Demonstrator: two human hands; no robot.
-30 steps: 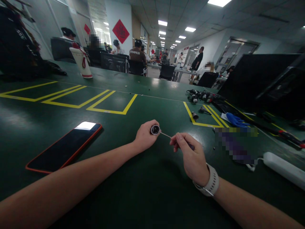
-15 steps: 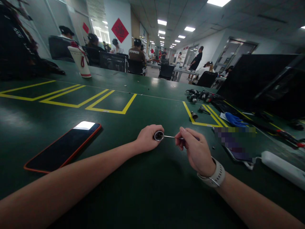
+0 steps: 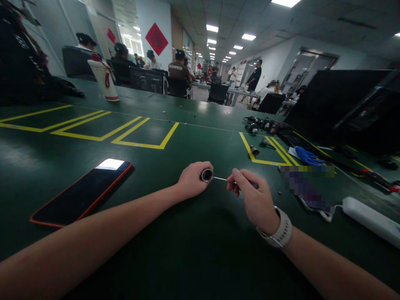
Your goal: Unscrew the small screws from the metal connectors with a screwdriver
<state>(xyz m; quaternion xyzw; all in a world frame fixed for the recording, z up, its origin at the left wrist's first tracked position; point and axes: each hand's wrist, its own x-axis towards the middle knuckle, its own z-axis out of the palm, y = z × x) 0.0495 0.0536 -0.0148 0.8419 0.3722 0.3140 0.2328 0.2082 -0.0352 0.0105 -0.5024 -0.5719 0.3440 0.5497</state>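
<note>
My left hand is wrapped round a short hollow metal cylinder, its dark open end facing me. Its far body is hidden in the palm. In my right hand is a slim screwdriver, pinched between thumb and fingers, the dark handle lying under the palm. Its thin shaft points left, with the tip at the right edge of the cylinder's rim; whether it touches cannot be told. Both hands are low over the green table.
An orange-cased phone lies at left, a cup behind it. To the right are small metal parts, a blue glove, a second phone, a white power strip and a black monitor. People sit farther back.
The screwdriver tip has come from inside the cylinder's opening to its right rim. Both hands have shifted slightly left and up, still holding the same things.
</note>
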